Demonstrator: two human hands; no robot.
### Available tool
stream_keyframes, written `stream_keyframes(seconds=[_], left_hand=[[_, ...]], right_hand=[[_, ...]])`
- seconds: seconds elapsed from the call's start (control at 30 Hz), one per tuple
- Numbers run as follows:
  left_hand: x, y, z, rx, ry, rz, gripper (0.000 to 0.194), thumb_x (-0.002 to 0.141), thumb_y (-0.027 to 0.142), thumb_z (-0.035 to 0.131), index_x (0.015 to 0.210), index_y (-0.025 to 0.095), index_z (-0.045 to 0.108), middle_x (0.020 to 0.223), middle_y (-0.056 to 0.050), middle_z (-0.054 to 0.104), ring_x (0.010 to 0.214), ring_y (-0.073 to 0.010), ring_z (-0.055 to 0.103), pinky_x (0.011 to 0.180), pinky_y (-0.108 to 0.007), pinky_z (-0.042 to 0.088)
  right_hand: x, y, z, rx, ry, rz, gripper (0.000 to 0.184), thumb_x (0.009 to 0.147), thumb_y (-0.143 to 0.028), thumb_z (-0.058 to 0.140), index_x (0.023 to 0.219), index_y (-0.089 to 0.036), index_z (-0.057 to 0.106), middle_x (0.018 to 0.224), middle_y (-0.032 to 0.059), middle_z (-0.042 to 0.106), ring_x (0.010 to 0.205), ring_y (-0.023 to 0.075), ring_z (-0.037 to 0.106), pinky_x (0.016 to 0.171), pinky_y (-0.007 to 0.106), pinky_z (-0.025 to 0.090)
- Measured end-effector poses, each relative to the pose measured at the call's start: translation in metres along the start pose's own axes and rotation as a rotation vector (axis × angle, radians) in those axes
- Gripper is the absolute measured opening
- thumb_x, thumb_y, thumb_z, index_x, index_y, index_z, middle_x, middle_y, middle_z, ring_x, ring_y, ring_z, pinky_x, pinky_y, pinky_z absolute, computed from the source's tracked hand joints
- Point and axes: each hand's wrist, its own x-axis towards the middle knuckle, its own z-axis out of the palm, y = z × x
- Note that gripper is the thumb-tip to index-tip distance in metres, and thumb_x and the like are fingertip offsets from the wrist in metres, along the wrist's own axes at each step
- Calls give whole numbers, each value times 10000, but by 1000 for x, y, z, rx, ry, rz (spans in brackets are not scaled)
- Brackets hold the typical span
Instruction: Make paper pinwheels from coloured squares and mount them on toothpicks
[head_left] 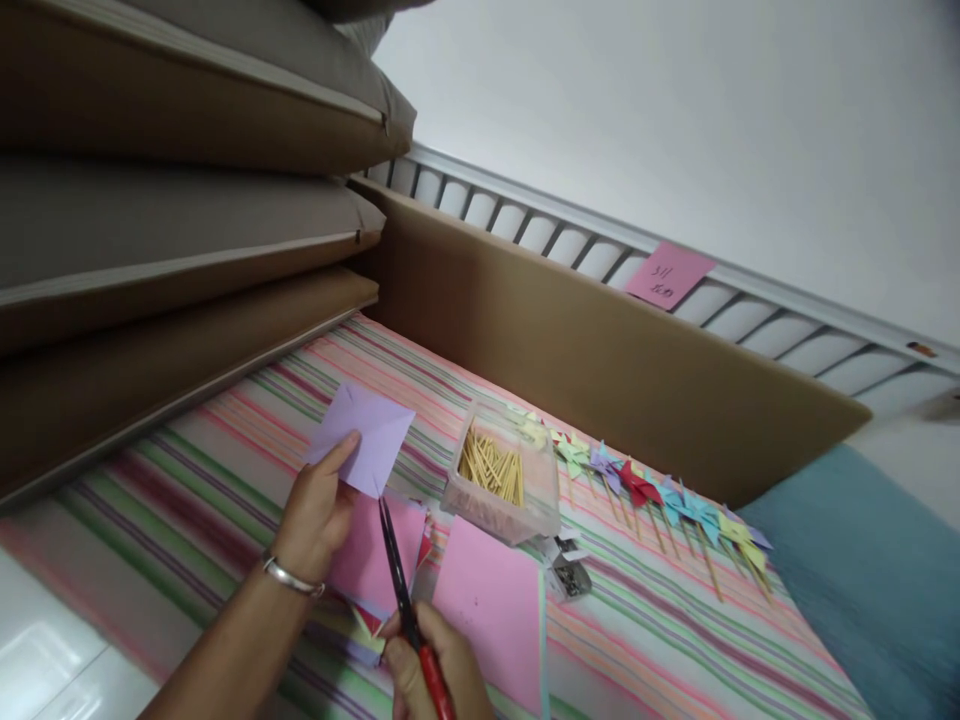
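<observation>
My left hand (315,515) pinches a lilac paper square (364,435) by its lower left edge and holds it tilted above the striped cloth (225,450). My right hand (435,665) grips red-handled scissors (401,580). Their dark blades point up at the lilac square's bottom corner, nearly touching it. Under both hands lie pink paper sheets (491,605) and other coloured squares.
A clear plastic box of wooden sticks (499,480) stands right of the paper. A row of finished paper pinwheels (660,495) lies beyond it. A small tub of pins (570,575) sits beside the pink sheet. Brown cushions (150,250) and a cardboard panel (600,350) border the cloth.
</observation>
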Motion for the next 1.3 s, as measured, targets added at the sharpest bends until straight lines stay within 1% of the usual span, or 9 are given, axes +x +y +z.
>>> stream_keyframes(seconds=[0.1, 0.23, 0.43, 0.67, 0.8, 0.97, 1.03, 1.13, 1.3], left_hand=[[0, -3, -1, 1, -20, -5, 250, 718, 22, 623, 939, 129, 672, 865, -52, 717, 725, -146, 670, 624, -222, 574], [-1, -6, -1, 20, -17, -7, 233, 713, 38, 639, 923, 130, 678, 854, -47, 719, 707, -144, 671, 621, -217, 572], [-4, -8, 1, 64, -38, 22, 223, 676, 57, 681, 891, 117, 683, 824, -41, 719, 678, -145, 664, 593, -216, 556], [-6, -11, 1, 83, -89, 40, 272, 626, 121, 742, 892, 132, 685, 864, -29, 717, 721, -142, 658, 649, -214, 540], [-7, -15, 1, 91, -96, 32, 266, 609, 133, 756, 866, 130, 688, 835, -27, 715, 728, -145, 656, 638, -207, 531], [-11, -22, 2, 101, -111, 9, 266, 617, 136, 751, 874, 136, 683, 839, -18, 712, 702, -136, 650, 632, -212, 530], [-13, -26, 4, 100, -122, -13, 203, 627, 144, 745, 820, 126, 685, 801, -17, 712, 686, -139, 650, 633, -217, 533], [-17, -30, 6, 98, -129, -43, 147, 644, 144, 732, 780, 119, 685, 773, -25, 715, 677, -153, 654, 641, -237, 541], [-21, -36, 6, 98, -122, -61, 181, 665, 104, 704, 844, 124, 691, 798, -38, 726, 700, -168, 665, 674, -251, 549]], right_hand=[[-1, -2, -1, -14, 24, -16, 437, 718, -579, 554, 797, -149, 569, 529, -37, 459, 385, 61, 374, 383, 180, 272], [-3, 2, 0, -26, 50, -45, 418, 752, -557, 532, 818, -146, 581, 530, -34, 461, 404, 67, 389, 397, 182, 273], [0, 0, -5, -49, -33, -67, 485, 731, -611, 524, 826, -138, 568, 555, -32, 462, 414, 67, 399, 400, 178, 287], [2, -1, -6, -29, -37, -45, 507, 726, -624, 522, 843, -133, 571, 568, -31, 469, 416, 67, 409, 393, 173, 312], [-1, -2, -4, 8, 3, -60, 526, 704, -655, 529, 824, -145, 580, 508, -52, 425, 391, 65, 372, 372, 172, 270], [-7, -5, 3, 54, 192, -92, 581, 689, -700, 511, 909, -171, 607, 511, -27, 477, 376, 76, 359, 332, 179, 232], [-6, -7, 4, 75, 192, -84, 613, 665, -719, 522, 922, -169, 607, 519, -21, 492, 372, 74, 361, 320, 176, 237], [-5, -9, 2, 104, 127, -52, 601, 671, -709, 531, 901, -158, 604, 508, -27, 481, 356, 64, 345, 305, 166, 235], [-3, -9, -3, 131, 166, -38, 555, 696, -678, 540, 876, -157, 605, 508, -36, 461, 352, 58, 344, 300, 157, 254]])
